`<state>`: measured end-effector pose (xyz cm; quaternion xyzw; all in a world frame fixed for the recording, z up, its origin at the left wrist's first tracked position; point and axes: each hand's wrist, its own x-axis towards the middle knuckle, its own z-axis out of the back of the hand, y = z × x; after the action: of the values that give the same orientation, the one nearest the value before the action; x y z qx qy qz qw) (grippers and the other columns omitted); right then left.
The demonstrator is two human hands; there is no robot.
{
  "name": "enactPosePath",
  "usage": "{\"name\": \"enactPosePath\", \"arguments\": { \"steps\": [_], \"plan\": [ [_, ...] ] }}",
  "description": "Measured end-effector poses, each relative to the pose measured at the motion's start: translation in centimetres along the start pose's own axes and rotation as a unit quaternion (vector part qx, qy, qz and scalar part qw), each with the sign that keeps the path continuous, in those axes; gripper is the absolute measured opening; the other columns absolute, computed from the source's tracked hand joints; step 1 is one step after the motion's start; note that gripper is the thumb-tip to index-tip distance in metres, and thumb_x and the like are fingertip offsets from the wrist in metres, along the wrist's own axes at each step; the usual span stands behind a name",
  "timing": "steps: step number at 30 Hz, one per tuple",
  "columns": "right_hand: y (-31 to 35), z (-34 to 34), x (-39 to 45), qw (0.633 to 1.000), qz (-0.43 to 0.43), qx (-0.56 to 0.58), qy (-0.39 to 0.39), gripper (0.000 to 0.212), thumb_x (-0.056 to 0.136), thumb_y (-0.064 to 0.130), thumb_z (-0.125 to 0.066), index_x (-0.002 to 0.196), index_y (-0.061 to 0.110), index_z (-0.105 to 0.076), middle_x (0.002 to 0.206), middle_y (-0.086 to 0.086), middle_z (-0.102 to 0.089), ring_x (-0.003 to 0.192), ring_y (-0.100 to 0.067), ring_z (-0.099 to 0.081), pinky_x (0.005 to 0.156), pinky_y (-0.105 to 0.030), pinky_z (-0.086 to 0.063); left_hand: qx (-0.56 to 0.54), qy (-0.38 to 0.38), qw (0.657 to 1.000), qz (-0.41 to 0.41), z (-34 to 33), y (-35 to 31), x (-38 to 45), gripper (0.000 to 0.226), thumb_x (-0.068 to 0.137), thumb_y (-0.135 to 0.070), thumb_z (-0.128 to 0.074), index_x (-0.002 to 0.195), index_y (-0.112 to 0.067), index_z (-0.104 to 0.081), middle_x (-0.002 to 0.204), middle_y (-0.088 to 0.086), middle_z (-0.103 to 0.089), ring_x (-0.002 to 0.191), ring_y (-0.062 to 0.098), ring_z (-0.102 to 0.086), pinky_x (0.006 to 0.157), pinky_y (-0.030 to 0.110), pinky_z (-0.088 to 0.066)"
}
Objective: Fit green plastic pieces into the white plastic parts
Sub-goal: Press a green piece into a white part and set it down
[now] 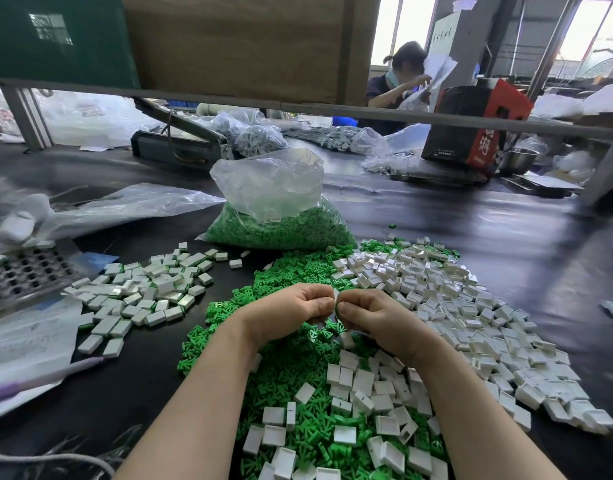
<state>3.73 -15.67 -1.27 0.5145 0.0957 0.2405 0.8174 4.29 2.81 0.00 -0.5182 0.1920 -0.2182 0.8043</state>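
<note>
My left hand (pixel 291 313) and my right hand (pixel 371 320) meet thumb to thumb above a heap of loose green plastic pieces (pixel 291 372). Between the fingertips I pinch a small white part with a sliver of green piece (pixel 336 304) showing; most of it is hidden by my fingers. Empty white plastic parts (pixel 471 306) spread in a wide pile to the right and in front. A separate pile of white parts with green showing inside (pixel 142 292) lies to the left.
A clear bag of green pieces (pixel 277 216) stands behind the heap. A metal perforated tray (pixel 24 271), papers (pixel 24 341) and a purple pen (pixel 38 379) sit at the left. Another person (pixel 402 81) works across the dark table (pixel 506 237), by a red-and-black box (pixel 471 123).
</note>
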Motion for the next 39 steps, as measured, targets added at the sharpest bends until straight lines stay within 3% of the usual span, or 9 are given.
{"name": "enactPosePath", "arguments": {
  "steps": [7, 11, 18, 22, 26, 29, 32, 39],
  "plan": [
    [-0.6, 0.0, 0.1, 1.000, -0.010, 0.019, 0.002, 0.022, 0.100, 0.013, -0.050, 0.079, 0.007, -0.056, 0.062, 0.012, -0.043, 0.062, -0.011, -0.037, 0.060, -0.025, -0.032, -0.010, -0.003, 1.000, -0.009, 0.0, 0.6, 0.2, 0.026, 0.098, -0.026, -0.048, 0.098, -0.001, -0.057, 0.091, 0.006, -0.052, 0.089, 0.019, -0.049, 0.104, 0.057, -0.038],
    [-0.6, -0.1, 0.0, 1.000, -0.016, 0.017, -0.001, 0.022, 0.090, 0.030, -0.051, 0.077, 0.016, -0.061, 0.064, 0.011, -0.046, 0.064, -0.012, -0.039, 0.063, -0.026, -0.034, -0.005, 0.001, 1.000, -0.010, -0.1, 0.7, 0.3, 0.029, 0.093, -0.031, -0.049, 0.098, -0.004, -0.058, 0.090, 0.005, -0.054, 0.089, 0.018, -0.052, 0.103, 0.055, -0.041],
    [-0.5, 0.0, 0.0, 1.000, -0.019, 0.000, 0.006, 0.021, 0.093, 0.026, -0.051, 0.075, 0.017, -0.057, 0.063, 0.009, -0.044, 0.063, -0.014, -0.038, 0.062, -0.030, -0.033, 0.012, -0.013, 1.000, 0.002, 0.0, 1.0, 0.3, 0.023, 0.101, -0.021, -0.048, 0.097, -0.001, -0.058, 0.086, 0.005, -0.054, 0.086, 0.018, -0.051, 0.100, 0.053, -0.043],
    [-0.3, 0.1, 0.0, 1.000, -0.010, 0.024, -0.004, 0.025, 0.099, 0.019, -0.050, 0.074, 0.017, -0.054, 0.062, 0.010, -0.043, 0.060, -0.009, -0.037, 0.060, -0.026, -0.031, 0.000, -0.033, 0.999, -0.001, 0.4, 0.8, 0.2, 0.020, 0.102, -0.020, -0.050, 0.093, -0.010, -0.064, 0.079, -0.005, -0.060, 0.082, 0.014, -0.056, 0.088, 0.039, -0.047],
    [0.0, 0.2, -0.1, 0.999, -0.010, 0.039, 0.000, 0.023, 0.102, 0.016, -0.049, 0.083, 0.006, -0.058, 0.058, 0.013, -0.046, 0.054, -0.004, -0.038, 0.054, -0.018, -0.032, 0.032, -0.058, 0.998, -0.008, 0.9, 0.6, -0.1, 0.016, 0.099, -0.025, -0.057, 0.095, -0.020, -0.072, 0.095, 0.006, -0.072, 0.090, 0.023, -0.064, 0.093, 0.040, -0.049],
    [0.2, 0.2, -0.3, 0.996, -0.002, 0.083, -0.013, 0.027, 0.102, 0.016, -0.048, 0.076, 0.014, -0.058, 0.057, 0.009, -0.045, 0.050, -0.005, -0.035, 0.050, -0.017, -0.029, 0.018, -0.079, 0.996, -0.023, 1.0, 0.6, 0.0, 0.015, 0.096, -0.025, -0.062, 0.098, -0.015, -0.074, 0.092, 0.009, -0.073, 0.083, 0.021, -0.064, 0.083, 0.036, -0.052],
    [0.4, 0.1, -0.4, 0.994, 0.005, 0.107, -0.017, 0.033, 0.101, 0.022, -0.050, 0.069, 0.020, -0.058, 0.054, 0.005, -0.041, 0.047, -0.006, -0.032, 0.047, -0.016, -0.028, -0.017, -0.099, 0.994, -0.034, 1.1, 0.5, 0.1, 0.011, 0.093, -0.017, -0.066, 0.100, -0.011, -0.072, 0.082, 0.001, -0.073, 0.074, 0.009, -0.063, 0.071, 0.024, -0.051],
    [0.5, 0.3, -0.3, 0.966, -0.031, 0.255, -0.020, 0.034, 0.086, 0.045, -0.061, 0.070, 0.015, -0.058, 0.055, 0.003, -0.046, 0.045, -0.007, -0.035, 0.040, -0.013, -0.032, -0.059, -0.114, 0.989, -0.071, 0.8, -0.3, 0.0, 0.005, 0.088, -0.011, -0.069, 0.093, -0.010, -0.069, 0.082, 0.008, -0.076, 0.075, 0.013, -0.070, 0.067, 0.021, -0.053]
  ]
}}
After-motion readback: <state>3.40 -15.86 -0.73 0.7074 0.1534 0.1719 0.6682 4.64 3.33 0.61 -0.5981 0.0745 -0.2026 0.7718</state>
